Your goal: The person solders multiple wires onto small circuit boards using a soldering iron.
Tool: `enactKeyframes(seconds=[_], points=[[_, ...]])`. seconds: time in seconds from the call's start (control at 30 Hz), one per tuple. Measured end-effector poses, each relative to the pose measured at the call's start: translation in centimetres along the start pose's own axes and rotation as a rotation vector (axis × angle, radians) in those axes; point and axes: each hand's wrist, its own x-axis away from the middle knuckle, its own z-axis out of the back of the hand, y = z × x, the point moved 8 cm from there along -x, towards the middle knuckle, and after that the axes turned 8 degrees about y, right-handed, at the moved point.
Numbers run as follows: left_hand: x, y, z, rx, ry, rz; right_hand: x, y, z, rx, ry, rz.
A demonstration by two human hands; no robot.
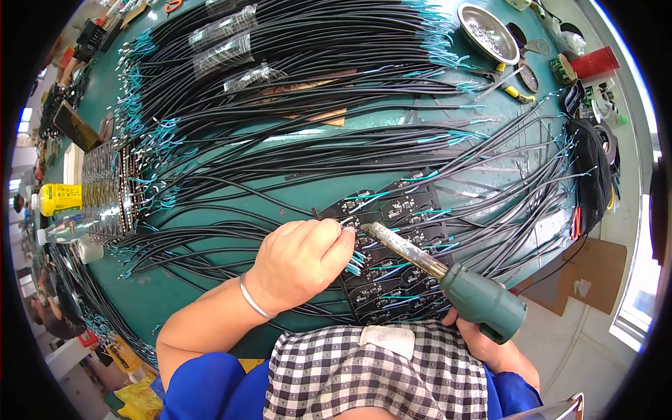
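Observation:
My left hand (301,259) is closed in a pinch over the upper left part of a panel of black circuit boards (402,206). A thin pale wire shows at its fingertips; whether it is solder or a cable's end I cannot tell. My right hand (476,339) is wrapped around a green soldering gun (484,302). Its metal barrel points up and left, with the tip close to my left fingertips, just above the boards. Black cables (490,234) with teal wire ends run onto the panel from both sides. My right fingers are partly hidden by the green body.
A thick bundle of black cables (315,42) covers the far side of the green table. Beyond it on the right stand a metal bowl (488,35) and a red cylinder (595,63). A yellow bottle (59,199) and stacked board strips (108,189) stand at left. A black pouch (589,171) lies right.

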Motion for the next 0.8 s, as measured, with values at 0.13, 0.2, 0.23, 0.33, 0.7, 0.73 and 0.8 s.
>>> enactKeyframes(seconds=[0.13,0.2,0.23,0.33,0.7,0.73,0.8], points=[[0.3,0.0,-0.3,-0.048,-0.020,-0.037,-0.3,-0.1,-0.2,0.040,0.006,0.036],[0.3,0.0,-0.2,-0.042,-0.018,-0.034,-0.2,-0.3,-0.2,0.067,0.009,0.063],[0.3,0.0,-0.2,-0.038,-0.017,-0.032,-0.1,-0.5,-0.2,0.094,0.013,0.091],[0.3,-0.3,-0.2,-0.015,-0.032,-0.010,-0.4,-1.1,-0.4,0.122,0.009,0.158],[0.2,-0.2,-0.3,-0.022,-0.040,-0.016,-0.7,-2.0,0.1,0.185,0.040,0.237],[0.2,-0.2,-0.3,-0.027,-0.041,-0.018,-0.9,-2.2,0.2,0.187,0.034,0.235],[0.2,-0.2,-0.2,-0.025,-0.030,-0.020,-1.5,-2.6,0.8,0.170,0.015,0.229]])
